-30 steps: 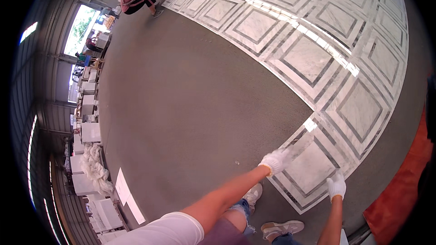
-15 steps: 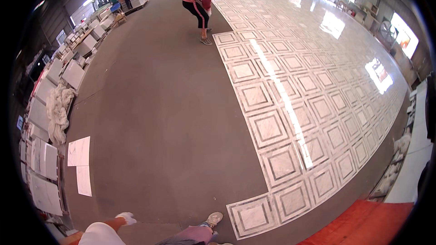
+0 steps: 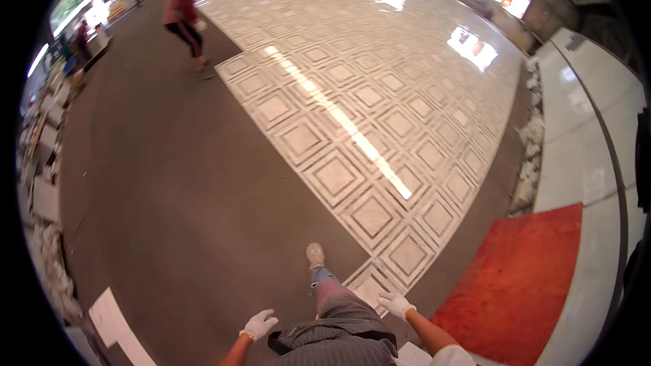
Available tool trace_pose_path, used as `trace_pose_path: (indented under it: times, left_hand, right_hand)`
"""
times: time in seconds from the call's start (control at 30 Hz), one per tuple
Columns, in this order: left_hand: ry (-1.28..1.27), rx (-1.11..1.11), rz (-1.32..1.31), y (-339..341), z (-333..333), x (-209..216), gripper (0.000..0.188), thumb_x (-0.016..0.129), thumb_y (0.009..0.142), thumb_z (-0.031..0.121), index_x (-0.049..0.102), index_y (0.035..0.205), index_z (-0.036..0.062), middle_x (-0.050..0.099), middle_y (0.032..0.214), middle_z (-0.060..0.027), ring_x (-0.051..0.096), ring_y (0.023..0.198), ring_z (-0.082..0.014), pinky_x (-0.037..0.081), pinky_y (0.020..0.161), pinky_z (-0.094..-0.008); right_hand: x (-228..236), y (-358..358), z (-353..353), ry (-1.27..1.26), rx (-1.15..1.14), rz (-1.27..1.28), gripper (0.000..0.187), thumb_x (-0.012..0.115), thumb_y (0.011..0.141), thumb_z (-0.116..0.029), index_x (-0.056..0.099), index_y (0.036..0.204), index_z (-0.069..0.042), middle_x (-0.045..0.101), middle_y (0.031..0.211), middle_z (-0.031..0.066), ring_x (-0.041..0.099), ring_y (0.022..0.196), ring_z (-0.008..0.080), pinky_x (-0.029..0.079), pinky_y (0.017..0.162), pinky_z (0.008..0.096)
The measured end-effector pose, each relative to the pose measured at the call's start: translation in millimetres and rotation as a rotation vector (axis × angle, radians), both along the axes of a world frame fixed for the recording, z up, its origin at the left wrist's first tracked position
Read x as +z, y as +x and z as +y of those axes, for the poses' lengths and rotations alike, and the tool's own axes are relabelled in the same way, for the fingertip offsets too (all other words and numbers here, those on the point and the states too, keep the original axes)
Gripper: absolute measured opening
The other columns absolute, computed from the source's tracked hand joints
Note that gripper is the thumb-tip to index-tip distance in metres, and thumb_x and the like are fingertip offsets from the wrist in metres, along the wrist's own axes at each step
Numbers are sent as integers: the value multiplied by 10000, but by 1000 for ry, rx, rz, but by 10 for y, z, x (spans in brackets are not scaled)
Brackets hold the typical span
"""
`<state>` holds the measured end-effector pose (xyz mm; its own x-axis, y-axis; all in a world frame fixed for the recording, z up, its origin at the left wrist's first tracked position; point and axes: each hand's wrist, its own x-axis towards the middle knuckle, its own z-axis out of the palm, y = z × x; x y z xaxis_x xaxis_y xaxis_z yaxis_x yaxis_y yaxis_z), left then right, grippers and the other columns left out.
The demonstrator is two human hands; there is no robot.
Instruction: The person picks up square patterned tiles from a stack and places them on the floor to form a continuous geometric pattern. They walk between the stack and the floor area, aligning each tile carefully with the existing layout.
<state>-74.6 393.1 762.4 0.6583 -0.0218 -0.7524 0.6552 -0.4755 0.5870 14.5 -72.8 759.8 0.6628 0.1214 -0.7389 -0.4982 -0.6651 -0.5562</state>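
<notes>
Two hands in white gloves hang well apart at waist height, and from where I stand neither grips a thing: the left hand (image 3: 260,324) has its fingers loosely spread over grey floor (image 3: 183,217), and the right hand (image 3: 395,303) hangs likewise, slack and without a load. Nearest to the right hand is the corner tile (image 3: 367,287), pale with a dark square border, lying flat just beyond those fingers and partly hidden by them; I take the glove to be above it rather than on it, though the view does not settle that. Ahead of both hands, the patterned tiles (image 3: 339,176) run off in rows, the corner tile meeting their near end. One shoe (image 3: 315,256) is set forward, beyond the gap between the hands. Right of the right hand lies a red board (image 3: 519,278); well left of the left hand, white slabs (image 3: 108,317). Far ahead, to the left, a co-worker (image 3: 183,17) is on foot by the tiles' edge. I'd judge the step in hand to be a walk beside the laid tiles, with no handling in it; touching the corner tile would call for bending and lowering the right hand.
</notes>
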Motion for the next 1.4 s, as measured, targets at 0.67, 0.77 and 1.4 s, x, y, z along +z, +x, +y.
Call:
trace_pose_path:
  times: [0.67, 0.77, 1.4]
  left_hand:
    - [424, 257, 254, 1478, 2601, -354, 345, 504, 846, 273, 689, 1063, 78, 679, 1057, -170, 644, 1006, -341, 484, 896, -414]
    - [331, 396, 134, 1924, 3356, -730, 370, 483, 854, 254, 653, 1140, 92, 634, 1179, -180, 577, 1139, -352, 446, 958, -414]
    - [-142, 783, -60, 6615, 7887, -48, 416, 546, 885, 284, 595, 1220, 43, 674, 944, -70, 653, 783, -137, 529, 681, -288]
  right_hand:
    - [827, 4699, 4669, 263, 519, -378, 552, 563, 914, -376, 519, 1320, -6, 600, 1256, 194, 570, 1184, 299, 430, 1005, 341]
    - [840, 4917, 5881, 429, 548, -305, 540, 578, 913, -357, 520, 1316, -2, 602, 1249, 199, 573, 1184, 283, 424, 1015, 340]
    - [-693, 8150, 7889, -239, 99, 201, 225, 517, 896, -217, 634, 959, -35, 591, 722, 63, 540, 530, 190, 460, 478, 328]
